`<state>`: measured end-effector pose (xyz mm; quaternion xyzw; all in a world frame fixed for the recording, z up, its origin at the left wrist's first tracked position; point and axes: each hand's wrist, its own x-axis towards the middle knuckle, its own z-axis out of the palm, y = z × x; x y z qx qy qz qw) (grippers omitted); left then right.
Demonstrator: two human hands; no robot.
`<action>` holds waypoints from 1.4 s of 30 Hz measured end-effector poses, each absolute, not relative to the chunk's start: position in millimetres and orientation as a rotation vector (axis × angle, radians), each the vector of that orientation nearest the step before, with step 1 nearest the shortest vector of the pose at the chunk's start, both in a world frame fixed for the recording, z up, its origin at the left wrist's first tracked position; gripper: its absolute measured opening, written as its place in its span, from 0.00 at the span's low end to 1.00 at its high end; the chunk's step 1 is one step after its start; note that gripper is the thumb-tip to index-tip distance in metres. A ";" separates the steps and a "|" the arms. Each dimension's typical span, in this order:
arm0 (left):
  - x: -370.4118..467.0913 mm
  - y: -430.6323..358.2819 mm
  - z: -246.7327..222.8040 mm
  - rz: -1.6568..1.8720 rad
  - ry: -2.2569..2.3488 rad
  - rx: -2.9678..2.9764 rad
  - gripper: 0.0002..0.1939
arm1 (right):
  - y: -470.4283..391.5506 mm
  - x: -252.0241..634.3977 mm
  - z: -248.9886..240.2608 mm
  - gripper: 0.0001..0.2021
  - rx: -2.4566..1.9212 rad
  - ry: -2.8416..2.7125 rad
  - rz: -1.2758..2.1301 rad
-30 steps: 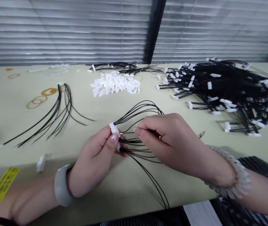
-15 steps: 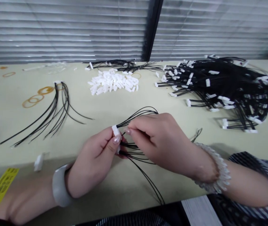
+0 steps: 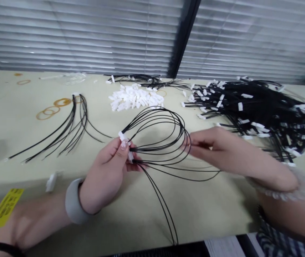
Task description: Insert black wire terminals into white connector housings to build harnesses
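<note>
My left hand (image 3: 112,169) is closed on white connectors (image 3: 122,136), which stick out between thumb and fingers. Thin black wires (image 3: 165,146) run from the connectors and bend in wide loops to the right. Two of the wires hang down toward the table's front edge. At the right end of the loops, my right hand (image 3: 213,146) has its fingertips pressed together around part of the wires. A wire bundle with a white connector (image 3: 76,94) lies on the table to the left, its wires fanned out.
Behind my hands is a pile of white connectors (image 3: 136,97). A large heap of black wires (image 3: 259,103) covers the back right. Rubber bands (image 3: 62,102) lie at the back left, and a loose white connector (image 3: 51,182) sits near my left forearm.
My right hand has moved right, away from the connectors. The loops of wire now show in full between my hands. The view has shifted slightly.
</note>
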<state>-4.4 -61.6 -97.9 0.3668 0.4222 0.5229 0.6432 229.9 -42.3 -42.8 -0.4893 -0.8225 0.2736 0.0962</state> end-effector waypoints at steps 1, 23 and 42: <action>-4.6 -61.4 -98.1 1.192 0.955 0.836 0.06 | -42.9 228.8 -44.9 0.12 -1.391 -2.495 0.875; -5.0 -57.3 -99.6 1.199 0.962 0.770 0.08 | -69.4 211.7 -46.2 0.08 -0.581 -2.107 0.878; -5.4 -62.9 -98.3 1.046 1.044 0.957 0.09 | -61.4 174.2 -52.4 0.06 -1.077 -2.213 0.367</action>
